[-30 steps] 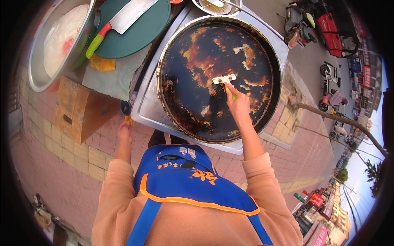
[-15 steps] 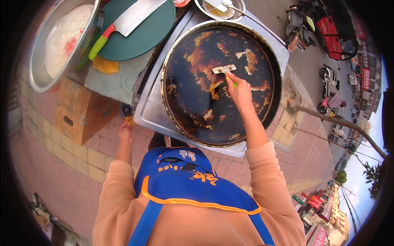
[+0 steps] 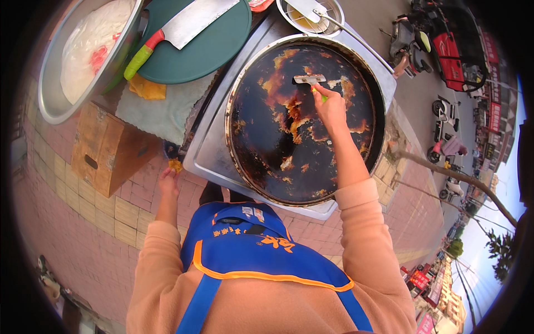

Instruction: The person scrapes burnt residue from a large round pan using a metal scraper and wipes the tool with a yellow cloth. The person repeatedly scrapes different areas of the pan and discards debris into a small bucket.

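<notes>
Left of the round black pan (image 3: 320, 170), a steel basin (image 3: 54, 92), a green board (image 3: 217, 53) bearing a cleaver (image 3: 192, 25), and a wooden box (image 3: 105, 153) (slotted in one face) are ranged; beyond it, a metal bowl (image 3: 297, 25) is placed. Scraper (image 3: 309, 79): held in the pan's far half, clamped in the right hand's (image 3: 330, 109) grip, forearm extended. Left hand (image 3: 168, 182): lowered by a yellow object (image 3: 174, 165); its closure cannot be told.

griddle (image 3: 261, 150): glossy, rough crusted patches | scraper (image 3: 309, 79): metal blade | box (image 3: 105, 150): smooth wood | basin (image 3: 54, 100): shiny metal
</notes>
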Action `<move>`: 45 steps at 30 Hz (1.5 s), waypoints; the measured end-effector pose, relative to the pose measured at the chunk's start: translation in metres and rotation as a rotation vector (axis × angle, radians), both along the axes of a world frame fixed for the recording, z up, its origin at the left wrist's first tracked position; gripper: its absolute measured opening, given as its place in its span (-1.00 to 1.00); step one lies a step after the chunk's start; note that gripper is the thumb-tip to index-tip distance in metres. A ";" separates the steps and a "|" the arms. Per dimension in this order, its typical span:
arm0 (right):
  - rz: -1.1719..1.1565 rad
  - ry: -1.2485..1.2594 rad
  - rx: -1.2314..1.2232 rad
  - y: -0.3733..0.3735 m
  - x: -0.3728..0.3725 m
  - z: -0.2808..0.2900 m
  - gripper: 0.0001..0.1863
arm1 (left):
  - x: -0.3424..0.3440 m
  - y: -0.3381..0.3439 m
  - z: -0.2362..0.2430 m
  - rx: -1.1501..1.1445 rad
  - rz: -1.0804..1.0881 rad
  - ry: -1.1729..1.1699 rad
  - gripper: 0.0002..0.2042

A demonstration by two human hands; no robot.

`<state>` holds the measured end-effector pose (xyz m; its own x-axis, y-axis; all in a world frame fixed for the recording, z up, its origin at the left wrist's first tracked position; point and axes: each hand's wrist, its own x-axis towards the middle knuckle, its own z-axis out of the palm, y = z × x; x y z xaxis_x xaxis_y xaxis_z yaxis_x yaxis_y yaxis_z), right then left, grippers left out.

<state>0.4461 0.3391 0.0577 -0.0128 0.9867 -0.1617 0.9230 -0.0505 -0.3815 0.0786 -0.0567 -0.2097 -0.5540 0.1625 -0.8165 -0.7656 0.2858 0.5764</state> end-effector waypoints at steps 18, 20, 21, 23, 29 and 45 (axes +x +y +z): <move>0.009 0.003 0.045 0.059 -0.024 -0.008 -0.72 | 0.001 0.010 0.004 -0.001 -0.006 0.007 -0.75; 0.009 0.008 0.030 0.069 -0.028 -0.007 -0.69 | 0.001 0.009 0.002 -0.019 0.004 0.008 -0.75; 0.012 0.009 0.033 0.074 -0.030 -0.007 -0.69 | 0.001 0.008 0.001 -0.001 0.002 0.011 -0.75; 0.003 0.008 0.020 0.077 -0.033 -0.007 -0.70 | 0.000 0.008 -0.001 -0.028 0.017 0.015 -0.76; -0.077 0.012 -0.011 0.082 -0.038 -0.008 -0.70 | 0.000 0.015 0.000 -0.024 0.009 -0.005 -0.77; -0.070 0.298 0.269 0.043 -0.025 -0.029 -0.62 | -0.009 0.009 0.019 0.014 -0.009 0.036 -0.78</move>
